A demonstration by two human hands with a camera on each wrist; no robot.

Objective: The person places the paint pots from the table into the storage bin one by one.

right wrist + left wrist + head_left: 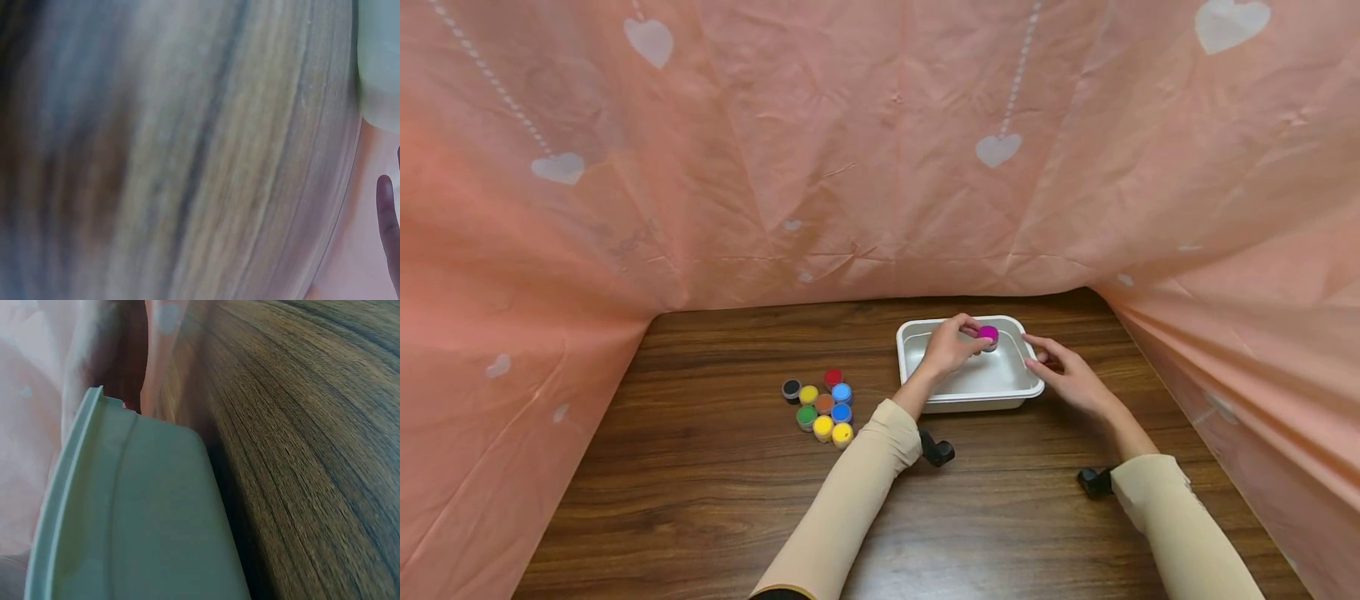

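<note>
Over the inside of a white rectangular tray (985, 397), my left hand (951, 344) pinches a small paint pot (988, 335) with a purple lid between thumb and fingers. My right hand (1070, 377) is at the tray's right end, thumb and fingers apart, fingertips right at the rim. In the left wrist view the tray's outer wall (162, 506) fills the lower left, and the left hand is out of sight. One straight finger (387, 209) of the right hand shows at the edge of the right wrist view, below a corner of the tray (381, 75).
Left of the tray, several small pots stand grouped on the brown wooden table (700, 483): a black one (792, 390), a red one (833, 378), a green one (807, 417), plus yellow, blue and brown ones. A pink curtain (850, 167) with white hearts surrounds the table's back and sides.
</note>
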